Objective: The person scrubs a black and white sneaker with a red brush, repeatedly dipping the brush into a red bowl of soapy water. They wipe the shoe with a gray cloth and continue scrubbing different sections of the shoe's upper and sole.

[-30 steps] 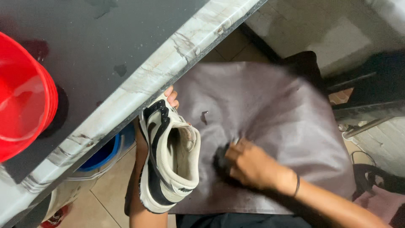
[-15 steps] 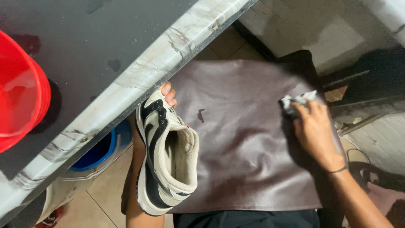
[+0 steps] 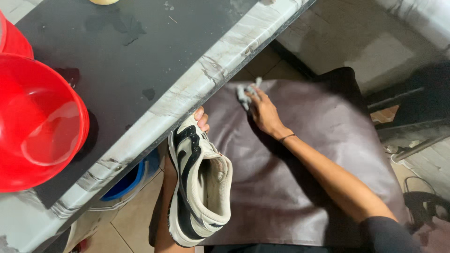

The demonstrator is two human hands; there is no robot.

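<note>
The left hand (image 3: pixel 202 120) is cradling a white-and-black sneaker (image 3: pixel 199 185) from beneath, opening turned up — its grip clasped round the toe. The right hand (image 3: pixel 262 108) is pressing a crumpled grey cloth (image 3: pixel 245 92) onto the brown apron (image 3: pixel 300 154) covering the lap. A dark marble-edged surface (image 3: pixel 187 93) is carrying a red basin (image 3: pixel 37 122); tiled floor below.

Dark marble-edged counter (image 3: pixel 154 56); beige tiled floor (image 3: pixel 129 225); dim light
</note>
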